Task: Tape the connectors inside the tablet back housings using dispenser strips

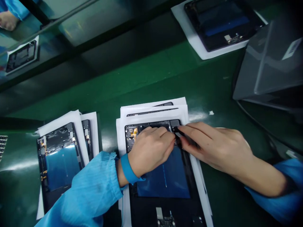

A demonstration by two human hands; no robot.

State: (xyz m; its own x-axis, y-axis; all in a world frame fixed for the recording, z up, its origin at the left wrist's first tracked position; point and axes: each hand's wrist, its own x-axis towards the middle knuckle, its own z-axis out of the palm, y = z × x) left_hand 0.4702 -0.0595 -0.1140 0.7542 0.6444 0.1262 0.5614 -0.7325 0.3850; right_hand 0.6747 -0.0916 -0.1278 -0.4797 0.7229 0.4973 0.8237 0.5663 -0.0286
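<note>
An opened tablet (165, 179) with a blue battery panel lies on a stack of white sheets (151, 110) in front of me. My left hand (151, 151), with a blue wristband, rests curled on the tablet's upper part, fingertips pinched near a small black part (177, 134) at the top edge. My right hand (213, 145) comes in from the right, fingers pressed together on the same small part. What the fingertips grip is too small to name. Both sleeves are light blue.
A second opened tablet (59, 157) on white sheets lies at the left. A third one (220, 25) on a white sheet sits far right on the green belt (142, 78). A grey device (272, 63) with a cable stands at the right. Another person's hand (8, 20) shows far left.
</note>
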